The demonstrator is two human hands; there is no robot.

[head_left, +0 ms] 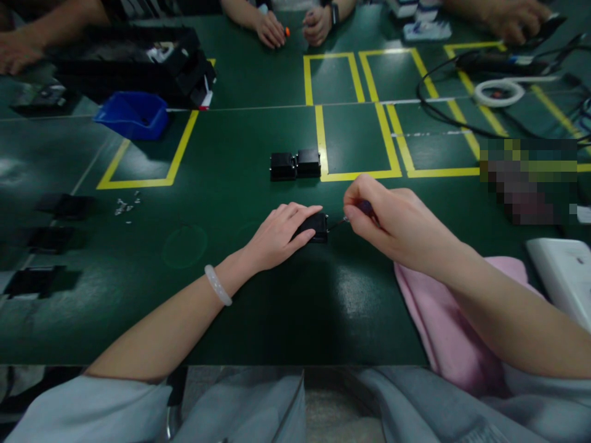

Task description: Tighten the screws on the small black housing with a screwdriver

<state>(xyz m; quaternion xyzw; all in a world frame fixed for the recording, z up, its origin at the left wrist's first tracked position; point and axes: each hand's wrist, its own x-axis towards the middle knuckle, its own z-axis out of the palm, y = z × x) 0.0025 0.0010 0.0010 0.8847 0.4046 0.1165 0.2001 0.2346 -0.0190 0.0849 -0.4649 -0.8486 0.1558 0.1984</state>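
The left hand (282, 231) is clasping a black block (316, 223) on the worktop (277, 320), probably light, stiff, best held by near and far edges, while the right hand (390, 215) is gripping a tool (365, 208) at right.

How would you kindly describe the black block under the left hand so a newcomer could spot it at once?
On the green table, find two black blocks beside the yellow tape. Closer to the camera lies your black block. Unlike them, it sits under the left hand, the right hand aiming a thin tool at one end.
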